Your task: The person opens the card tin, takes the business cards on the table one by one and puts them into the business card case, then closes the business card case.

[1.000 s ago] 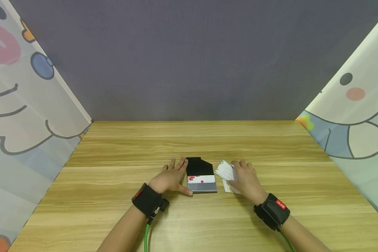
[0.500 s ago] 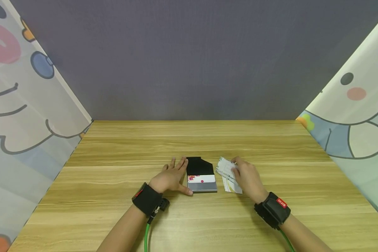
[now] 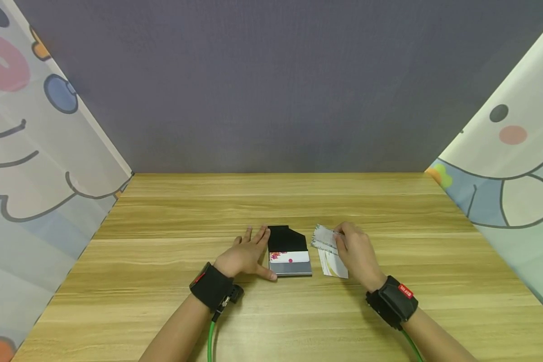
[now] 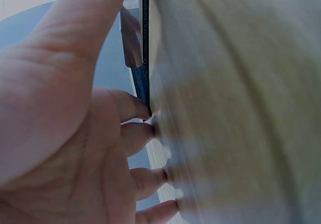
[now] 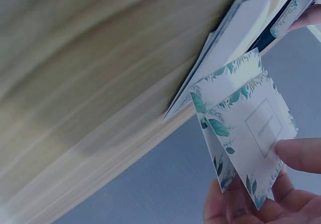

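Note:
An opened business card case (image 3: 290, 269), black inside with a grey front, lies on the table. A white card (image 3: 294, 257) with a pink print sticks out of its pocket. My left hand (image 3: 241, 259) rests flat on the table along the case's left side, fingers straight and spread, thumb by the front corner. Between thumb and fingers, my right hand (image 3: 358, 255) pinches two leaf-bordered business cards (image 5: 251, 123), fanned slightly apart above the table. Under them lies a small stack of white cards (image 3: 335, 265), right of the case; part of it is covered.
The wooden table (image 3: 271, 201) runs back to a dark grey panel (image 3: 271, 100). Cartoon-printed panels (image 3: 516, 166) stand on both sides. Each wrist wears a black camera band (image 3: 391, 303) with a green cable (image 3: 210, 342).
My right hand has lifted the leaf-bordered cards and tilted them up, shifting slightly away from me. More of the white stack beneath now shows. The left hand and case have stayed put.

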### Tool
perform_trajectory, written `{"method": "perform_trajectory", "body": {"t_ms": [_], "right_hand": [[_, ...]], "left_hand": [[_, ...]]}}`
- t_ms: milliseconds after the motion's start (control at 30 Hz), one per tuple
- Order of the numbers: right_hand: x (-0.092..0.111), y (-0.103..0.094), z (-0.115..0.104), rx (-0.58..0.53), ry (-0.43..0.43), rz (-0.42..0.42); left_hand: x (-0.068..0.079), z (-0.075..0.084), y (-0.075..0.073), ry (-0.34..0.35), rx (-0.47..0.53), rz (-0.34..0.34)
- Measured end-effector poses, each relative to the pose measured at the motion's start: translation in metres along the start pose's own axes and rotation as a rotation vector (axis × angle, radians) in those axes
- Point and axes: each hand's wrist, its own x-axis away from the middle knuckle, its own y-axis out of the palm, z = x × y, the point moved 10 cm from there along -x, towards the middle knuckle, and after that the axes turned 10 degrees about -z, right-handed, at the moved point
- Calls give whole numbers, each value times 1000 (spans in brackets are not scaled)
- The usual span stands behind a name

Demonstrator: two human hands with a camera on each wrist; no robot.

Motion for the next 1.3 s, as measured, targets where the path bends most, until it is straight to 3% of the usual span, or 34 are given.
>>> {"method": "perform_trajectory", "body": {"t_ms": [400, 1300], "right_hand": [[-2, -3, -7, -59, -39, 41], [-17, 36, -58, -235, -116, -171]], "left_hand": [[0, 0, 0, 5, -6, 7], [0, -1, -1, 3, -25, 20]]}}
